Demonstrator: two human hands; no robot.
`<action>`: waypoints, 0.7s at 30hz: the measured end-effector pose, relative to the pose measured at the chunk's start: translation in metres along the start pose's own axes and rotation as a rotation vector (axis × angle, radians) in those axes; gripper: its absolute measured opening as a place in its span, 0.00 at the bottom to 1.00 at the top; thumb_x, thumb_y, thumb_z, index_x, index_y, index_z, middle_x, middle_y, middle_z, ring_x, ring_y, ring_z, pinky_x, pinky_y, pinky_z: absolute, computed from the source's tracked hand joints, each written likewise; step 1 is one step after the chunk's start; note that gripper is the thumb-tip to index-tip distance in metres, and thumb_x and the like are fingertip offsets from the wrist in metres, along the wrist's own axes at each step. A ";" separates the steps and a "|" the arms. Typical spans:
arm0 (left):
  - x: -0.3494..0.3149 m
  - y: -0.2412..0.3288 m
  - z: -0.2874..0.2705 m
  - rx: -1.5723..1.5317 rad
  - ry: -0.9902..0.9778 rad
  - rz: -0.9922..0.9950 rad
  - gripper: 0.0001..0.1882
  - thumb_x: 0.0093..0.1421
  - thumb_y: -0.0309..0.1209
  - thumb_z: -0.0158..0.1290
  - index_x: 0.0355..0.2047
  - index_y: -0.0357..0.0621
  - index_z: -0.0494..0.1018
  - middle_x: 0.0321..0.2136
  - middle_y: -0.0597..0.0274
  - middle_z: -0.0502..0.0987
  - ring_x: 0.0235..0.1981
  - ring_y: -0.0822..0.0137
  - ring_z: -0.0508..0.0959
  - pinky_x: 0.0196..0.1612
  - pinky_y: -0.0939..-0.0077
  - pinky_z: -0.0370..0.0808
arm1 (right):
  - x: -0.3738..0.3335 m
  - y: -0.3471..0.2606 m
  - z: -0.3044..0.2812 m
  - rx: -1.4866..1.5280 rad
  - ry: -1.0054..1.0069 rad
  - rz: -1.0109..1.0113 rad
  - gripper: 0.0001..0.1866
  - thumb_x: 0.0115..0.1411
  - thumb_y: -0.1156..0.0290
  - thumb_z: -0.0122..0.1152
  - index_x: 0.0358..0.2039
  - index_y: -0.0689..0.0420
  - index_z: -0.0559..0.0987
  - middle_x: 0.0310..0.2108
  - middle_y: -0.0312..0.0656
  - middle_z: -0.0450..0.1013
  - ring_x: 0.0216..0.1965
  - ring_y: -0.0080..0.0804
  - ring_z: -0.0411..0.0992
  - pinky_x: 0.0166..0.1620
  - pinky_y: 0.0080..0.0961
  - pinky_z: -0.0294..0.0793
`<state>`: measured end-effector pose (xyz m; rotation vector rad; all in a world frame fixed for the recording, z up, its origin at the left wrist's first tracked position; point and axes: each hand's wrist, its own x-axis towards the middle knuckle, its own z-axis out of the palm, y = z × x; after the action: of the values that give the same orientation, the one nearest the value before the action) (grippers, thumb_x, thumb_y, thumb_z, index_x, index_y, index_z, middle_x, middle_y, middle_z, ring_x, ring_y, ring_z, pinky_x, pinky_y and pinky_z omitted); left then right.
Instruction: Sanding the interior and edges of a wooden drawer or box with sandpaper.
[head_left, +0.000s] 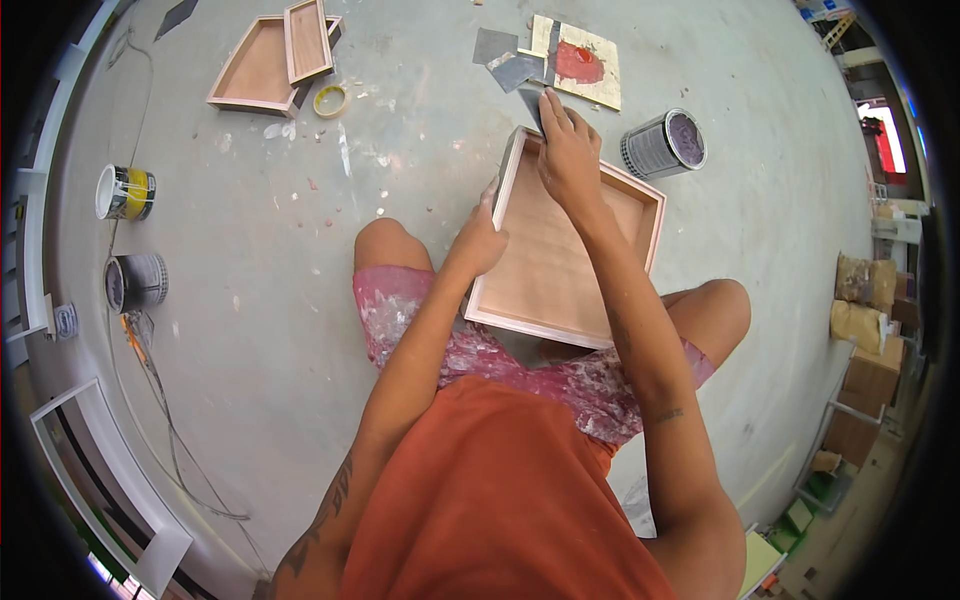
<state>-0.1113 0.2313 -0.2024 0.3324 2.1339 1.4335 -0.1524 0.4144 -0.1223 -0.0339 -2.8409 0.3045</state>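
The right hand (pixel 568 150) has its fingers closed on a small grey scraper (pixel 531 103), pressed to the far rim of the wooden tray (pixel 560 262). The left hand (pixel 480 240) grips the tray's left edge, fingers curled around it. The tray rests tilted on the person's knees above the concrete floor (pixel 280 260). A board with red paste (pixel 580 62) lies just beyond, an open tin (pixel 664 144) to the right.

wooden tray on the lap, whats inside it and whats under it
Inside the wooden tray only its bare panel shows; the right hand presses a grey scraper at its far rim, the left hand steadies its side. Paint-spattered shorts lie beneath; the rest is covered.
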 end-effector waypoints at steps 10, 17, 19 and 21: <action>0.002 0.000 0.006 0.012 0.004 0.073 0.49 0.57 0.22 0.49 0.78 0.51 0.43 0.67 0.29 0.63 0.69 0.35 0.64 0.71 0.54 0.61 | -0.011 0.004 0.032 -0.275 -0.022 -0.040 0.32 0.66 0.74 0.50 0.72 0.58 0.64 0.75 0.44 0.58 0.73 0.52 0.58 0.70 0.69 0.53; 0.004 -0.003 0.005 0.034 0.028 0.065 0.49 0.57 0.22 0.49 0.78 0.52 0.43 0.66 0.28 0.64 0.66 0.33 0.67 0.69 0.52 0.64 | -0.029 0.006 0.041 -0.272 -0.018 -0.126 0.31 0.69 0.70 0.48 0.73 0.55 0.63 0.75 0.41 0.58 0.73 0.49 0.59 0.69 0.66 0.56; 0.000 0.008 0.001 0.026 -0.029 -0.011 0.49 0.58 0.21 0.49 0.78 0.51 0.43 0.66 0.28 0.64 0.67 0.33 0.67 0.69 0.53 0.64 | -0.015 0.007 0.035 -0.363 -0.050 -0.076 0.32 0.68 0.68 0.49 0.73 0.54 0.63 0.75 0.39 0.59 0.72 0.47 0.60 0.69 0.65 0.57; -0.002 0.009 -0.001 -0.015 -0.017 0.013 0.49 0.57 0.20 0.48 0.78 0.48 0.43 0.68 0.28 0.62 0.68 0.33 0.65 0.70 0.54 0.63 | -0.026 -0.002 0.036 -0.346 -0.053 -0.099 0.32 0.68 0.68 0.49 0.73 0.54 0.63 0.75 0.38 0.59 0.72 0.47 0.61 0.69 0.64 0.57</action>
<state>-0.1108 0.2331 -0.1932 0.3522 2.1103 1.4479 -0.1377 0.4036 -0.1629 0.0452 -2.9002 -0.2119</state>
